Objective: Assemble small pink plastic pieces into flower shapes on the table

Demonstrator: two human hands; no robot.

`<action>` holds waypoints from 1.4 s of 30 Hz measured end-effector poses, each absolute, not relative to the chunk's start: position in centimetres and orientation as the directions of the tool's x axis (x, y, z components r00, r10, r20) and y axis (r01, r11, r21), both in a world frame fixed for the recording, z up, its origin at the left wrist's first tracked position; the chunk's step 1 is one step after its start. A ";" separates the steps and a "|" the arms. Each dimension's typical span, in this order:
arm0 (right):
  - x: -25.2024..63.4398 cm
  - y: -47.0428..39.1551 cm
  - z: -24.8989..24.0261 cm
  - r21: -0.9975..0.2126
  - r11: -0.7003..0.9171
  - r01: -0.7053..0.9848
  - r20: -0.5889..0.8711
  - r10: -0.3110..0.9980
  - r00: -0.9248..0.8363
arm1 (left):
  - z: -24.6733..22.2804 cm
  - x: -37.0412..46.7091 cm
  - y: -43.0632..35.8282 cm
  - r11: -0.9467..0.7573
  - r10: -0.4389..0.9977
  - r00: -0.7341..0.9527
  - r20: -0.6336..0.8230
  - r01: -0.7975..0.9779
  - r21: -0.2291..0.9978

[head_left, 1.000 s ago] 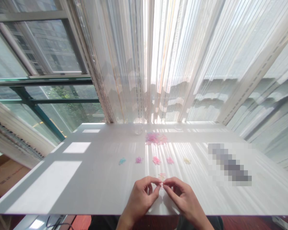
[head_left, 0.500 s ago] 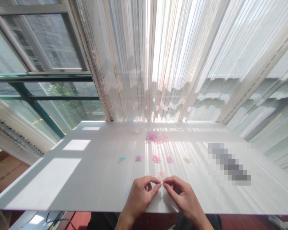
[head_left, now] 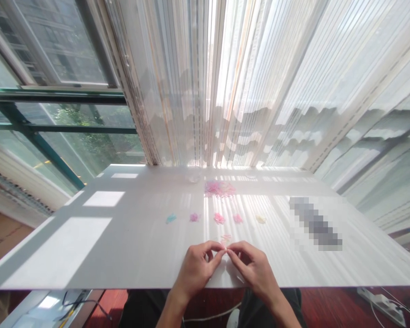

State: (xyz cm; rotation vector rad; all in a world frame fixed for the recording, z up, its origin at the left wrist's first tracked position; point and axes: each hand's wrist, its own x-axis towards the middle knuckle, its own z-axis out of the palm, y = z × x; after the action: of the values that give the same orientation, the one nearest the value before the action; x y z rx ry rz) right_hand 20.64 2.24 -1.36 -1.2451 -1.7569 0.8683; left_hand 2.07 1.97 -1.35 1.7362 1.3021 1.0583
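Note:
My left hand (head_left: pixel 202 262) and my right hand (head_left: pixel 251 264) meet fingertip to fingertip over the near edge of the white table (head_left: pixel 140 259). Each has thumb and index finger pinched together; whatever sits between the tips is too small to name. Just beyond the fingers lies a little group of pink and pale pieces (head_left: pixel 226 238). Farther off runs a row of small piles: blue (head_left: pixel 171 218), purple (head_left: pixel 194 217), red-pink (head_left: pixel 219 218), pink (head_left: pixel 238 218) and yellow (head_left: pixel 260 219). Behind them spreads a larger pink and purple heap (head_left: pixel 220 188).
A clear round container (head_left: pixel 194 176) stands near the table's back edge. On the right lies a dark pixelated object (head_left: pixel 316 224). Striped sheer curtains (head_left: pixel 198 91) hang behind the table. A power strip (head_left: pixel 381 305) with cables is on the red floor.
My hands have drawn closer, so their fingertips now touch or nearly touch. The whole view has tilted down slightly, showing more floor. The piles look the same.

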 end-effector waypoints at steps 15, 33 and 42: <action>26.6 7.5 0.9 -0.731 0.315 0.605 0.357 0.933 -0.054 | -1.5 1.9 2.2 -0.279 0.960 0.131 0.247 0.431 0.858; 30.2 10.7 -2.7 -0.672 0.183 0.718 0.402 0.904 0.146 | -1.3 1.7 2.3 -0.274 0.962 0.125 0.244 0.471 0.838; 30.3 10.8 -3.0 -0.668 0.187 0.720 0.412 0.899 0.148 | -1.1 1.8 2.3 -0.255 0.967 0.097 0.236 0.406 0.877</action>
State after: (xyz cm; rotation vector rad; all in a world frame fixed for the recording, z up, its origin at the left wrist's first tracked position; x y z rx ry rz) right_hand 30.29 10.80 -2.95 -1.5739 -1.6117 0.2646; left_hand 1.79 2.28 -1.10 1.7437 1.3524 1.1275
